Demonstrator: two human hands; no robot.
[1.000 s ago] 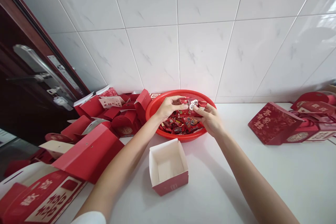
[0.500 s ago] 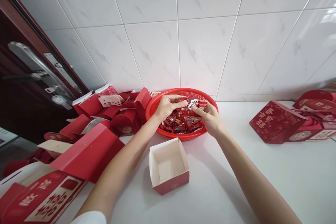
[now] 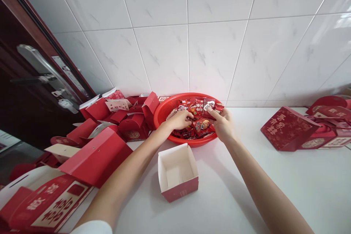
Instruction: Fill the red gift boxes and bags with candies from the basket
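Note:
A red plastic basket [image 3: 161, 111] by the wall holds many small wrapped sweets [image 3: 201, 126], mostly red. My right hand [image 3: 223, 122], over the basket's right side, pinches red packets [image 3: 201, 106], one with a white label. My left hand [image 3: 181, 119] reaches into the basket's left half, its fingers curled down on the sweets; whatever lies under the fingertips is hidden. In front of the basket stands an open red box [image 3: 179, 190] with a pale inside and nothing in it.
Many red gift boxes [image 3: 95, 157] crowd the left side, some with lids raised. More red boxes [image 3: 290, 128] stand at the right on the white tabletop [image 3: 219, 204]. Behind is a tiled wall [image 3: 214, 55]; a dark door [image 3: 24, 91] is at the far left.
My left hand has let go of the red packets and moved down among the sweets. My right hand still holds them. The view has shifted slightly.

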